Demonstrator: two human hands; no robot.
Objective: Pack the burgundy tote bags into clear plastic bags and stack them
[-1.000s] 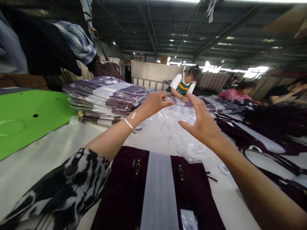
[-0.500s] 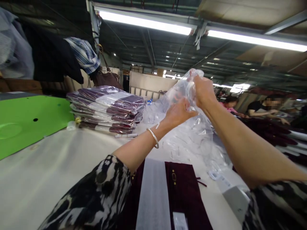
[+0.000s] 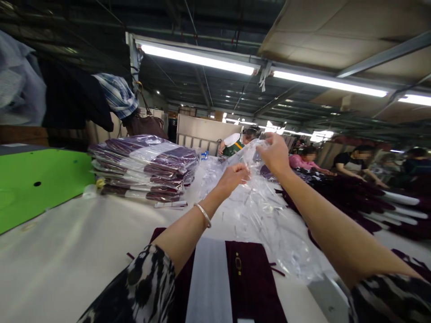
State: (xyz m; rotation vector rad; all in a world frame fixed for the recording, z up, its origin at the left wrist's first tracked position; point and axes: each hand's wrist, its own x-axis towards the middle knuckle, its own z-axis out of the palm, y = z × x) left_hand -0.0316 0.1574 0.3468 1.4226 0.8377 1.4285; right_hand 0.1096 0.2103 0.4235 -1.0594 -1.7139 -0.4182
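A clear plastic bag (image 3: 252,157) hangs between my hands above the table. My right hand (image 3: 275,154) pinches its upper edge. Lower and to the left, my left hand (image 3: 232,179) has its fingers closed on the bag's side. More clear plastic bags (image 3: 266,224) lie spread on the table beneath. Nearest me rests a folded dark maroon garment (image 3: 252,273) with a small gold buckle detail. A pale paper strip (image 3: 208,278) runs down the garment's middle, and a white label shows at the lower edge of the view.
Left of my hands stands a stack of bagged maroon garments (image 3: 144,166). A bright green panel (image 3: 40,184) is at the far left of the white table (image 3: 101,251). Dark garments (image 3: 353,197) are heaped on the right, where several people (image 3: 357,163) work.
Both my hands have come down with the bag, and the left has shifted slightly left. My view has tilted up a little. A person now shows behind the bag.
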